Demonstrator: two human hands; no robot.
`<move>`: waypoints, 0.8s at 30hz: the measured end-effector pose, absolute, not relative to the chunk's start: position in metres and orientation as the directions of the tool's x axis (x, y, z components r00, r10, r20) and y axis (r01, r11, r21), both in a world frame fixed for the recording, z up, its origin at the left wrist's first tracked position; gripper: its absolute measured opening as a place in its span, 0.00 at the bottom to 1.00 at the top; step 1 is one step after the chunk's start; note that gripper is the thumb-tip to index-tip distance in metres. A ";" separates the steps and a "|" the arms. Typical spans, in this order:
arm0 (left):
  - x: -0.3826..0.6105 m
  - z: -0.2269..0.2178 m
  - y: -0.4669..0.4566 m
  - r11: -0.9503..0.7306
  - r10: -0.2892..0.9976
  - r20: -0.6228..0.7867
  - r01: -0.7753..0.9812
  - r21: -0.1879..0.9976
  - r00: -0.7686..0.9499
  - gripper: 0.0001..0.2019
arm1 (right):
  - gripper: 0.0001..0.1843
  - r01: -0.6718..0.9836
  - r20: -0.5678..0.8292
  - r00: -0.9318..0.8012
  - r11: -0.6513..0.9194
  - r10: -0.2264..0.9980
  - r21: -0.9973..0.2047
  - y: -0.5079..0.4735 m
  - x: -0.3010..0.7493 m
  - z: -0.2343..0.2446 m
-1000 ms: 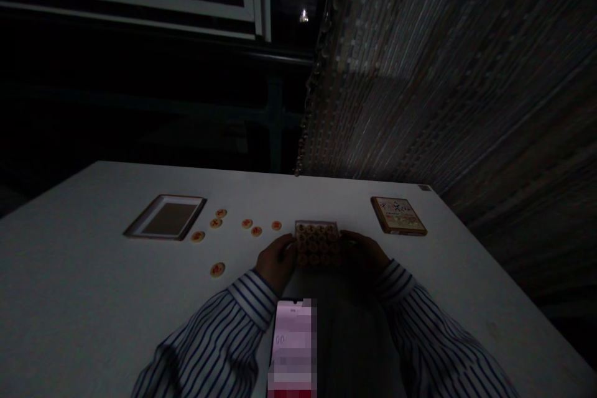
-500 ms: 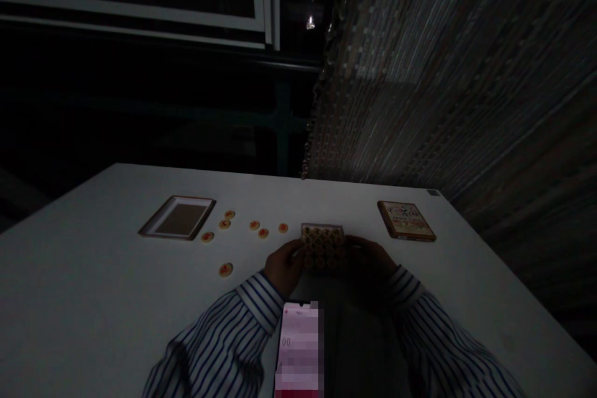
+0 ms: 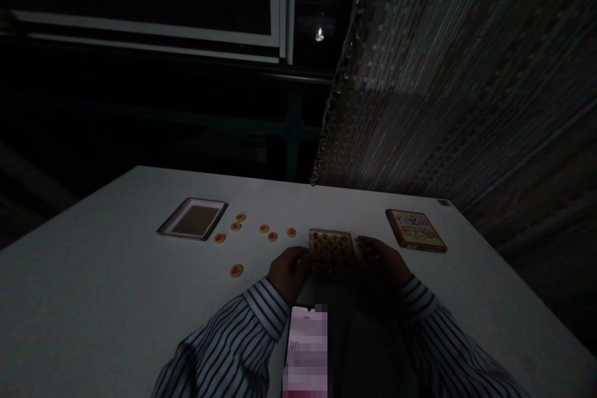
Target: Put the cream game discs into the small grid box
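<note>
A small clear-edged box of Chinese chess pieces [image 3: 332, 255] stands on the white table in front of me, its round pieces laid in rows with dark characters on top. My left hand [image 3: 290, 270] is closed at the box's left edge. My right hand [image 3: 383, 261] is beside the right edge, a narrow gap between its stretched forefinger and the box; its lower fingers are in deep shadow. Left of the box lie several loose round pieces with red characters, among them a near one [image 3: 236, 271] and a piece [image 3: 291, 232] closest to the box.
An open shallow box lid or tray [image 3: 161, 231] lies at the back left of the table [image 3: 116, 298]. On the right is a flat printed box [image 3: 416, 230]. A lit phone [image 3: 308, 336] rests between my forearms. A bead-string curtain [image 3: 396, 87] hangs behind the table.
My right hand has moved slightly off the box's right edge. The whole view has shifted, so everything appears a little farther right and lower. The loose pieces keep their places.
</note>
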State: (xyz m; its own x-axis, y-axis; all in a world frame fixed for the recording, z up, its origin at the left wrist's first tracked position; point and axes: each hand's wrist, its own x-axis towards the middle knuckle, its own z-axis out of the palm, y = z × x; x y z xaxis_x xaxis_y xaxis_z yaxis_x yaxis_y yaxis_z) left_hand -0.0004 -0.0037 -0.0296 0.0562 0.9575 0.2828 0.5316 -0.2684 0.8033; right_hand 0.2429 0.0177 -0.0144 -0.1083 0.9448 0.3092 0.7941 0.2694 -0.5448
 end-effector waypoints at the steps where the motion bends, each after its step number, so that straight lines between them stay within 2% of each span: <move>1: -0.003 -0.029 -0.004 -0.281 0.952 0.303 0.546 0.790 0.051 0.10 | 0.17 0.796 0.333 -0.114 0.287 0.936 -0.534 0.018 0.243 -0.012; 8: -0.026 -0.022 0.004 -0.343 0.902 0.430 0.662 0.666 0.035 0.07 | 0.16 0.787 0.392 -0.245 0.418 0.887 -0.454 0.017 0.229 0.007; 13: -0.046 -0.014 0.016 -0.290 0.885 0.462 0.838 0.461 0.052 0.10 | 0.16 0.766 0.392 -0.351 0.502 0.850 -0.402 0.023 0.213 0.012; 16: -0.055 -0.015 0.025 -0.185 0.885 0.465 0.916 0.356 -0.002 0.13 | 0.16 0.799 0.330 -0.380 0.486 0.864 -0.354 0.029 0.199 0.018; 18: -0.059 -0.018 0.030 -0.142 0.882 0.470 0.944 0.298 -0.016 0.14 | 0.15 0.831 0.240 -0.404 0.464 0.883 -0.306 0.034 0.189 0.023; 21: -0.064 -0.024 0.034 -0.127 0.873 0.487 0.965 0.230 -0.001 0.14 | 0.16 0.855 0.121 -0.447 0.463 0.886 -0.235 0.039 0.172 0.031; 24: -0.067 -0.029 0.036 -0.137 0.871 0.491 0.974 0.183 0.030 0.14 | 0.17 0.857 0.058 -0.483 0.485 0.874 -0.176 0.041 0.156 0.035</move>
